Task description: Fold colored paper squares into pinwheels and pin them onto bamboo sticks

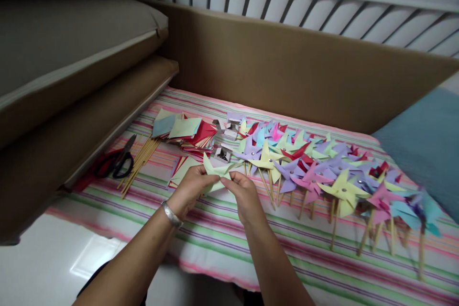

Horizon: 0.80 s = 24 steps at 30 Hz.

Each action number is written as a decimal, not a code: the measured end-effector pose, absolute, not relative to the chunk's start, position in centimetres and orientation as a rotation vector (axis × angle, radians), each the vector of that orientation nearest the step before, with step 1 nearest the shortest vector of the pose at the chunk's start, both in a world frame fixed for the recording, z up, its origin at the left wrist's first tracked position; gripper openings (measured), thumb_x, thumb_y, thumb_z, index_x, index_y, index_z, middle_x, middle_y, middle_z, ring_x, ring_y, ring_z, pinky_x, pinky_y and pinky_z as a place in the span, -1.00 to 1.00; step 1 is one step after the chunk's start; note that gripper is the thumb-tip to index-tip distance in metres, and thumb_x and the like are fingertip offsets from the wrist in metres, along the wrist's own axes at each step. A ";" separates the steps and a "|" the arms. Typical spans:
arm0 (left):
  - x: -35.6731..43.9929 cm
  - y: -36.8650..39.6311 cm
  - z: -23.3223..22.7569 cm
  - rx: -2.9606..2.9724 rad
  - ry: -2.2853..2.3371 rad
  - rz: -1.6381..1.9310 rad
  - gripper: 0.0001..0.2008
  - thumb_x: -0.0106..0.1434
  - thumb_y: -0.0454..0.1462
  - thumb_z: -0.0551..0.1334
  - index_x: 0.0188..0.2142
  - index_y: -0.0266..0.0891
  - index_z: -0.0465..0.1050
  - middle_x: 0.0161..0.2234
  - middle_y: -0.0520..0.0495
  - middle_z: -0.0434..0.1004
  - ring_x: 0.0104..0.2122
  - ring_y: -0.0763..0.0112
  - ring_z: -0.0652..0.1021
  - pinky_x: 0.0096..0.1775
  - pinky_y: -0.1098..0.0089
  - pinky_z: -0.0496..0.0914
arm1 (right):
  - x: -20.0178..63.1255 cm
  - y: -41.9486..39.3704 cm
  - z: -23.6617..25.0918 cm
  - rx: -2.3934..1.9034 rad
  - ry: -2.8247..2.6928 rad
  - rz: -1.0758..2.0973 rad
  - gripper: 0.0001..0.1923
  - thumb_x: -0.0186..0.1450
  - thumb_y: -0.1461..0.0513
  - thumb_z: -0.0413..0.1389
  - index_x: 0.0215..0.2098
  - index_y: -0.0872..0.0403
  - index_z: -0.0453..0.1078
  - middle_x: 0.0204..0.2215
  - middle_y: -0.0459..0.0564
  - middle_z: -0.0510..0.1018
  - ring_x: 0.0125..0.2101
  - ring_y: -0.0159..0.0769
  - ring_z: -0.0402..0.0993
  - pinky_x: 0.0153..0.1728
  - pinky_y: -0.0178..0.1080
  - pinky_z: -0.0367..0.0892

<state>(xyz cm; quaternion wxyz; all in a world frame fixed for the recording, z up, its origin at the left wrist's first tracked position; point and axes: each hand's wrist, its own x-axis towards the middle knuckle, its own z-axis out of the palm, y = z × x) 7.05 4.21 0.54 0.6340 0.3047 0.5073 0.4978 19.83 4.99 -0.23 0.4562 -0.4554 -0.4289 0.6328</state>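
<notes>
Between my hands is a pale green paper pinwheel [215, 168], its corners folded toward the middle. My left hand [191, 186], with a silver bracelet at the wrist, pinches its left side. The right side is pinched by my right hand [242, 191], and both thumbs meet near the pinwheel's centre. Just beyond stands a small open box [223, 153] with dark little pieces inside. Partly behind my left hand lie some loose paper sheets [182, 170].
Finished pinwheels [310, 177] on sticks cover the cloth's right side. Stacked coloured papers [193, 131], wooden sticks [143, 158] and black-handled scissors [124, 160] lie at left. Brown-sided cushions [107, 95] border the left; a brown panel [287, 67] stands behind the striped cloth [229, 244].
</notes>
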 end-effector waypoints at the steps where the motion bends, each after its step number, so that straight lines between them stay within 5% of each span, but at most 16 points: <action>1: 6.7 4.2 0.6 0.705 1.160 1.141 -0.80 -0.15 -0.30 0.34 -0.47 -0.35 0.54 -0.63 0.01 0.49 -0.69 0.56 0.36 -0.60 0.51 0.20 | 19.9 4.9 -0.1 -1.123 -1.079 1.546 -0.81 0.00 0.18 0.23 -0.43 0.11 0.44 -0.53 -0.11 0.53 -0.47 -0.36 0.40 -0.35 -0.29 0.28; 6: 3.2 4.3 1.7 0.664 1.188 1.267 -0.77 -0.16 -0.29 0.35 -0.44 -0.37 0.52 -0.53 -0.09 0.56 -0.60 0.43 0.48 -0.53 0.47 0.31 | 21.1 4.8 -0.6 -1.237 -1.170 1.326 -0.70 0.04 0.11 0.21 -0.30 0.11 0.46 -0.43 -0.02 0.57 -0.40 -0.28 0.47 -0.28 -0.22 0.35; 12: -2.1 3.7 2.7 0.545 1.175 1.625 -0.68 -0.21 -0.32 0.37 -0.35 -0.29 0.52 -0.36 -0.06 0.61 -0.38 0.35 0.56 -0.34 0.45 0.40 | 21.5 7.3 -1.2 -1.641 -1.692 0.705 -0.71 0.20 0.17 0.01 -0.23 0.09 0.49 -0.29 0.03 0.59 -0.27 -0.23 0.49 -0.22 -0.21 0.35; 19: -4.1 3.0 3.2 0.508 1.130 1.618 -0.65 -0.23 -0.33 0.39 -0.34 -0.31 0.51 -0.39 -0.05 0.60 -0.39 0.39 0.56 -0.39 0.49 0.39 | 17.6 13.3 0.3 -1.949 -2.032 0.503 -0.82 0.18 0.29 0.07 -0.37 0.06 0.54 -0.31 0.02 0.60 -0.21 -0.20 0.48 -0.25 -0.29 0.28; 24: -4.4 2.8 3.5 0.511 1.050 1.619 -0.68 -0.19 -0.32 0.39 -0.35 -0.29 0.52 -0.39 -0.04 0.60 -0.37 0.38 0.56 -0.34 0.47 0.41 | 15.1 15.4 0.3 -2.185 -2.183 0.435 -0.75 0.25 0.17 0.09 -0.16 0.15 0.41 -0.17 0.07 0.50 -0.17 -0.23 0.44 -0.19 -0.16 0.34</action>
